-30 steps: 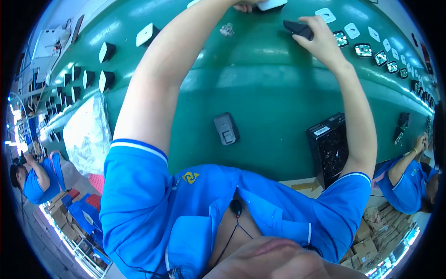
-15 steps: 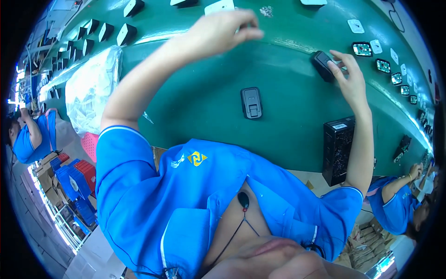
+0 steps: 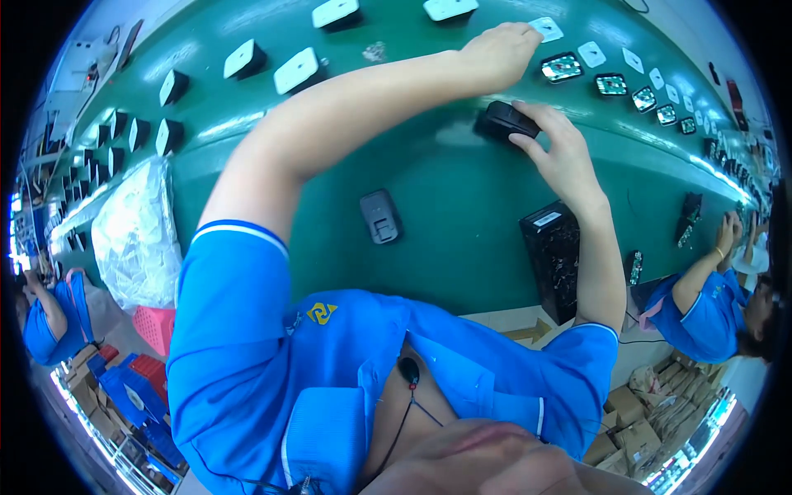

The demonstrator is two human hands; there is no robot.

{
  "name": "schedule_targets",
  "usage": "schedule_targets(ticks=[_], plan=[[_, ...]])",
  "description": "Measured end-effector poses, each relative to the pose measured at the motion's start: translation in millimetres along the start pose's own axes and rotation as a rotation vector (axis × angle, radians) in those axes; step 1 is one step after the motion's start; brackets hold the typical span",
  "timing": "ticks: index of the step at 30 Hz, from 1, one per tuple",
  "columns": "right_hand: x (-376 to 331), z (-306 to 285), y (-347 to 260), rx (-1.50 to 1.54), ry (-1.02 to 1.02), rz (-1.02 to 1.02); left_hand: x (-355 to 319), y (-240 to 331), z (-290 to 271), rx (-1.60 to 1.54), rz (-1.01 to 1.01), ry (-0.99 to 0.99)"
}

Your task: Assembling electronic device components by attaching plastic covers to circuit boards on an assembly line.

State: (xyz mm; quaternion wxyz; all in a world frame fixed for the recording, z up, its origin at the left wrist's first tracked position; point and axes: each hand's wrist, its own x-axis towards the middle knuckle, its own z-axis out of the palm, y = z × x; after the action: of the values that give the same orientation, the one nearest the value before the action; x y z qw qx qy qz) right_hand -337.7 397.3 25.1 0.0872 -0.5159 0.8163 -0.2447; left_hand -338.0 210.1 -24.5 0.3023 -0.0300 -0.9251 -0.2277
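Note:
My right hand [image 3: 563,153] is shut on a small black device [image 3: 505,121], pressing it against the green belt [image 3: 445,177]. Across from it, my left arm stretches over the belt. My left hand [image 3: 502,51] has its fingers curled, and the fingertips touch the edge of a small white square piece [image 3: 546,29]. Whether it grips that piece I cannot tell. A dark grey device [image 3: 379,217] lies flat on the belt below my left forearm, apart from both hands.
A black box [image 3: 554,257] stands under my right forearm. Small circuit boards [image 3: 562,68] and white squares line the far right; white-topped black boxes [image 3: 295,71] line the far left. A clear plastic bag [image 3: 136,231] sits left. One co-worker [image 3: 714,293] sits right, another [image 3: 49,318] left.
My left hand has moved right along the far side of the belt to the white square. My right hand still holds the black device, now closer to my left hand.

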Motion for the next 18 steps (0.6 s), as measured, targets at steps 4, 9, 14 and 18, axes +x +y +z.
schedule_targets(ticks=[4, 9, 14, 18], plan=[[-13.8, -23.7, 6.2, 0.105, 0.061, 0.057, 33.8, -55.6, 94.0, 0.101, 0.017, 0.047], [-21.3, -44.9, 19.9, 0.271, 0.206, 0.15, 27.6, -71.7, 121.1, 0.229, 0.031, -0.046], [-16.2, -46.9, 22.5, 0.507, 0.381, 0.172, -23.8, -43.0, 21.5, 0.217, 0.212, -0.006], [4.3, -36.0, 18.7, 0.582, 0.395, 0.132, -55.6, -43.5, -19.6, 0.233, 0.032, -0.204]])
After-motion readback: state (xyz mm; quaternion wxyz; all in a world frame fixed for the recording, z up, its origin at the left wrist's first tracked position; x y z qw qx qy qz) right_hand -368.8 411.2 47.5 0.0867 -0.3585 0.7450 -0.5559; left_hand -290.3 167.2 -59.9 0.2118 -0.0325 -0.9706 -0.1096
